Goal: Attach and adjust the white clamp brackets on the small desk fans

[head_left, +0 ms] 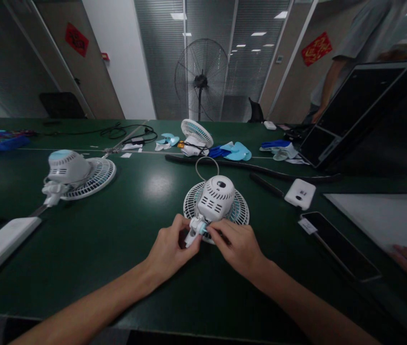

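1. The small white fan [210, 211] lies grille-down on the green desk [146, 211], directly in front of the person, its motor housing [217, 197] uppermost.
2. The left hand [169, 245] is curled around the white mounting bracket [191, 235] at the fan's near edge, thumb and fingers closed on either side of it.
3. The right hand [238, 243] has thumb and forefinger drawn together on the light-blue knob [202, 228] at the bracket's side.
4. The fan looks fairly light, with most of its weight probably in the motor housing; for lifting, that rounded shell seems the best hold, though its smooth plastic may slip.
5. The slotted grille [242, 207] seems stiff but thin-ribbed, so hard pressure there could crack it.
6. The bracket appears rigid enough to brace; the small knob suits a fingertip pinch.
7. The thin cord [197, 168] loops beyond the housing, likely flexible and easily snagged.
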### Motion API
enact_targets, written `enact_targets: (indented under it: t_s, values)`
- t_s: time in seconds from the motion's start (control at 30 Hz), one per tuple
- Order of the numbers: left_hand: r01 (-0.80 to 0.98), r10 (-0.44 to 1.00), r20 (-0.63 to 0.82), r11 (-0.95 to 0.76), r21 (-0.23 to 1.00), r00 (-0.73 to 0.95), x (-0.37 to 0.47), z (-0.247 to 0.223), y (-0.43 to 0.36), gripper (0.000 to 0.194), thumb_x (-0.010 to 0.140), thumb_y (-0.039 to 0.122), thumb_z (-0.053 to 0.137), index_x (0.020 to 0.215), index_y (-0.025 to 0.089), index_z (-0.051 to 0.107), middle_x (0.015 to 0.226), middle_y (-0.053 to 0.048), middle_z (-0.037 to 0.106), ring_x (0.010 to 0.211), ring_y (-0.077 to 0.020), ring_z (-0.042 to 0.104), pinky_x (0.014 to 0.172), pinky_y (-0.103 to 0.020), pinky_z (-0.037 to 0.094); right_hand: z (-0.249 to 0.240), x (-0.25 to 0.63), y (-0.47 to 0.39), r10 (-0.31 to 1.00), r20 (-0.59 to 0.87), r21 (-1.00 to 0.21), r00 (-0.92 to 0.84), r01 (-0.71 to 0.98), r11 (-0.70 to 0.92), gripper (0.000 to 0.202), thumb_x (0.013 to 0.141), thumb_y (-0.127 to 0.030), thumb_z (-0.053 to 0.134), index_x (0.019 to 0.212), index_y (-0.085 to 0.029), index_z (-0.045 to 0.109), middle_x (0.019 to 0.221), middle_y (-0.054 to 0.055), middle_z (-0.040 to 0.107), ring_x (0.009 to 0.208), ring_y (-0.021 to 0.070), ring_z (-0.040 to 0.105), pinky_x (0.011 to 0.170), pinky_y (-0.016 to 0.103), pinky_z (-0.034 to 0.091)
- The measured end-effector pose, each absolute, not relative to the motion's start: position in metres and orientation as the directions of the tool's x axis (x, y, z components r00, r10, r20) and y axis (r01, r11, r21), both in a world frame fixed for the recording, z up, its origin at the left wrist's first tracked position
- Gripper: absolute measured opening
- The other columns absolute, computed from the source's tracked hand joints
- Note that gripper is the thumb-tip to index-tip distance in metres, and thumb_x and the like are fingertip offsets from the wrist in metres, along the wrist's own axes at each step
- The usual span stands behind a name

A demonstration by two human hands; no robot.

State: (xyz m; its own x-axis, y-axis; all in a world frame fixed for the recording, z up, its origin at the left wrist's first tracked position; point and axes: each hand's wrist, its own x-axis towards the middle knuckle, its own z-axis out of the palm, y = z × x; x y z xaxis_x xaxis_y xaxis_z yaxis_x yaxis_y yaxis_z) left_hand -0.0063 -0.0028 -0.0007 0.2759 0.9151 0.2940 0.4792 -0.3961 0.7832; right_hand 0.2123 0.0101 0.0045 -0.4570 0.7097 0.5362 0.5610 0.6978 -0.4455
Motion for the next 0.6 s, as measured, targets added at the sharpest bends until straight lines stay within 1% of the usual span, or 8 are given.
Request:
enact_targets:
  t_s: [0.1,0.17,0.23,0.3,0.37,0.43,0.6]
  values:
    - [0.474,0.916,0.293,-0.395,0.787,0.276,-0.007,0.000,-0.002,0.021,0.093,0.033,0.064,0.106,0.020,0.054,0.091,-0.004,0.074,0.069,-0.0172,0.069,0.056,-0.025,0.050,0.002,0.214,0.010,0.723,0.505,-0.468,-0.471,0.554,0.688,0.022,0.106,-0.024,0.050,0.099,-0.018,0.069,0.087,0.003,0.074,0.076,0.0156,0.070,0.068,0.029,0.052]
    - [0.474,0.920,0.285,-0.384,0.792,0.269,-0.008,0.000,-0.001,0.021,0.093,0.034,0.064,0.106,0.020,0.054,0.092,-0.004,0.074,0.069,-0.0173,0.069,0.057,-0.026,0.051,0.003,0.217,0.010,0.727,0.511,-0.451,-0.459,0.577,0.681,0.017,0.104,-0.024,0.053,0.103,-0.019,0.069,0.087,0.003,0.074,0.073,0.0155,0.069,0.064,0.029,0.051]
    - [0.477,0.923,0.283,-0.378,0.794,0.261,-0.009,0.000,0.000,0.022,0.094,0.034,0.064,0.107,0.020,0.055,0.090,-0.003,0.074,0.068,-0.0168,0.068,0.056,-0.025,0.050,0.005,0.220,0.010,0.692,0.547,-0.390,-0.471,0.587,0.709,0.017,0.102,-0.022,0.056,0.114,-0.020,0.068,0.094,0.004,0.075,0.075,0.0154,0.070,0.063,0.028,0.052]
    - [0.477,0.922,0.281,-0.379,0.793,0.265,-0.009,-0.001,0.000,0.022,0.094,0.034,0.065,0.107,0.020,0.055,0.088,-0.002,0.073,0.067,-0.0162,0.067,0.056,-0.025,0.049,0.007,0.223,0.011,0.605,0.589,-0.293,-0.536,0.556,0.778,0.024,0.102,-0.019,0.056,0.124,-0.021,0.065,0.105,0.006,0.075,0.082,0.0156,0.071,0.068,0.028,0.055]
    - [0.469,0.919,0.284,-0.386,0.794,0.274,-0.009,-0.001,0.000,0.021,0.094,0.034,0.064,0.107,0.020,0.055,0.088,-0.002,0.073,0.067,-0.0163,0.067,0.056,-0.025,0.048,0.008,0.225,0.011,0.517,0.612,-0.209,-0.598,0.508,0.836,0.026,0.102,-0.017,0.056,0.127,-0.022,0.064,0.112,0.006,0.074,0.087,0.0157,0.072,0.071,0.028,0.057]
    - [0.464,0.917,0.284,-0.388,0.796,0.279,-0.009,-0.001,-0.001,0.021,0.095,0.034,0.064,0.107,0.020,0.055,0.090,-0.002,0.073,0.068,-0.0166,0.067,0.057,-0.026,0.049,0.008,0.224,0.011,0.485,0.629,-0.179,-0.608,0.494,0.851,0.025,0.103,-0.016,0.055,0.126,-0.021,0.065,0.112,0.006,0.074,0.088,0.0153,0.073,0.071,0.027,0.057]
    - [0.475,0.916,0.290,-0.394,0.787,0.278,-0.010,0.000,-0.001,0.022,0.095,0.035,0.064,0.108,0.020,0.054,0.090,-0.002,0.072,0.068,-0.0156,0.066,0.056,-0.025,0.048,0.009,0.225,0.015,0.497,0.606,-0.162,-0.621,0.516,0.841,0.025,0.103,-0.016,0.056,0.126,-0.020,0.064,0.113,0.006,0.073,0.088,0.0157,0.072,0.072,0.029,0.058]
